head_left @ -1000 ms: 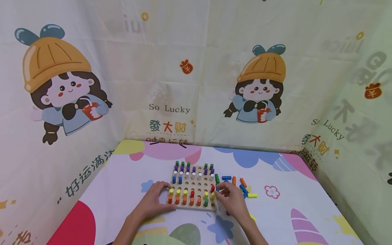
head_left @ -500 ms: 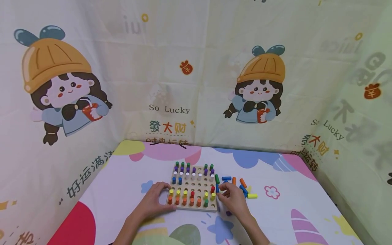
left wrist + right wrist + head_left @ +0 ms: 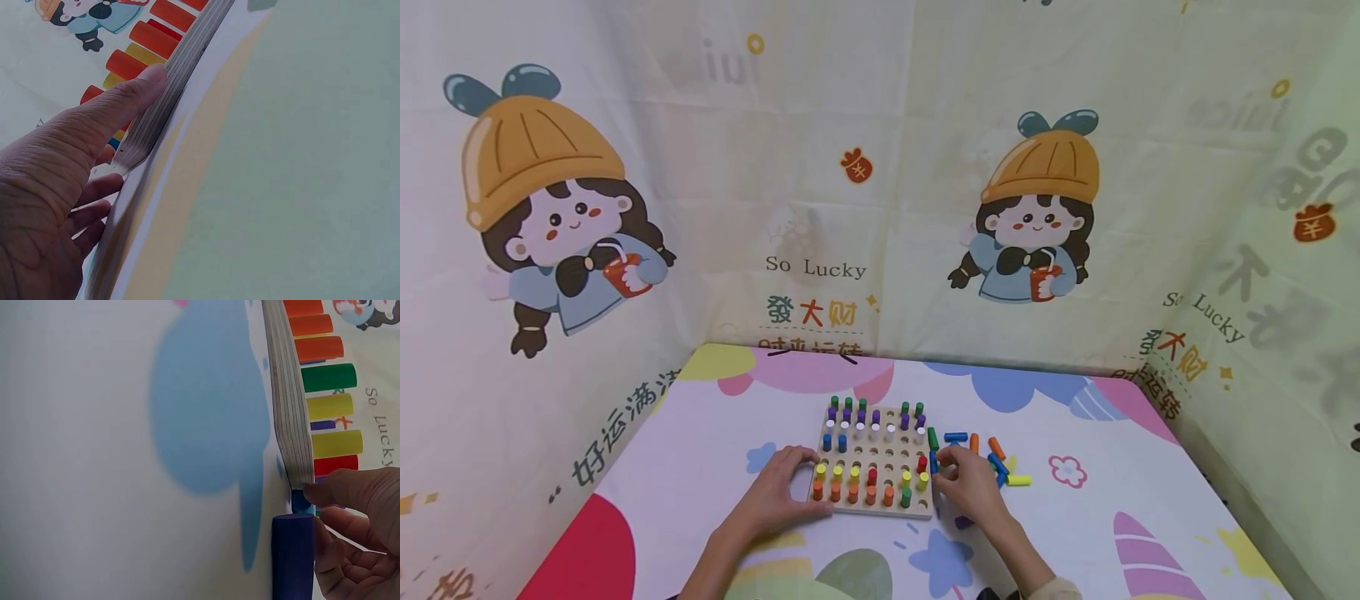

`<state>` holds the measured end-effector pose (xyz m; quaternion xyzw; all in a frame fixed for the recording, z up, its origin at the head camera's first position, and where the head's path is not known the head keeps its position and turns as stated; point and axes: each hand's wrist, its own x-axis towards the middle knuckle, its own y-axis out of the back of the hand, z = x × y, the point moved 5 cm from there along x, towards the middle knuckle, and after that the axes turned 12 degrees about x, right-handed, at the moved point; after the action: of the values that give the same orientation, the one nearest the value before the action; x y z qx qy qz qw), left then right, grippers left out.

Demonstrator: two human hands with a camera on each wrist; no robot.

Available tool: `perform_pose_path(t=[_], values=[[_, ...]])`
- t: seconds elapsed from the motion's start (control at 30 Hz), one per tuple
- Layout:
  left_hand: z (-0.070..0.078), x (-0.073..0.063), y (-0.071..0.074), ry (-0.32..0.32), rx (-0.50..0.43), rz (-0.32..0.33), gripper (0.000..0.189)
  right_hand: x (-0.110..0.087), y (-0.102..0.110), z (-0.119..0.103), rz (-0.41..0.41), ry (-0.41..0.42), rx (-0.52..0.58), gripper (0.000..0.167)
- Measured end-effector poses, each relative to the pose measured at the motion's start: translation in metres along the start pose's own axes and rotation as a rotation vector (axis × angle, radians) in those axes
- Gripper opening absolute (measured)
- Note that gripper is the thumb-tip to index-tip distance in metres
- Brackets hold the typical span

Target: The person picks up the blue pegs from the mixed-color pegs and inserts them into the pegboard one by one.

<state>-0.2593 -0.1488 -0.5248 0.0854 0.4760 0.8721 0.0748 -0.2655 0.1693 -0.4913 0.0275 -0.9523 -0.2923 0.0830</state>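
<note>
A wooden pegboard (image 3: 880,511) stands on the table with rows of coloured pegs upright in it. My left hand (image 3: 778,485) holds its near left corner, the thumb (image 3: 150,78) along the front edge and the fingers by the left side. Just beyond the right edge, my right hand (image 3: 976,487) pinches a blue peg (image 3: 301,501) between thumb and forefinger, which partly hide it. A yellow peg (image 3: 923,481) stands at the right end of the yellow row, and a green peg (image 3: 906,497) is in the front row beside the orange ones.
Several loose pegs lie right of the board, among them a green peg (image 3: 933,438), a blue one (image 3: 956,437), an orange one (image 3: 974,442) and a yellow one (image 3: 1018,480). A purple peg (image 3: 292,559) lies near the right hand. Patterned cloth walls (image 3: 910,250) surround the table.
My right hand has come away from the yellow peg, now standing in the board, and moved slightly right to the blue peg beside the edge. The left hand has stayed put.
</note>
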Motion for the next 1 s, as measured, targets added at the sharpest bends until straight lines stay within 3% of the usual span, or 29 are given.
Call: perform_pose_path(t=[0.53, 1.0], values=[[0.001, -0.002, 0.001, 0.001, -0.006, 0.010, 0.075, 0.011, -0.004, 0.003, 0.003, 0.018, -0.084, 0.023], [-0.001, -0.002, 0.000, 0.001, -0.007, 0.017, 0.076, 0.013, 0.001, 0.007, 0.069, -0.037, -0.162, 0.020]])
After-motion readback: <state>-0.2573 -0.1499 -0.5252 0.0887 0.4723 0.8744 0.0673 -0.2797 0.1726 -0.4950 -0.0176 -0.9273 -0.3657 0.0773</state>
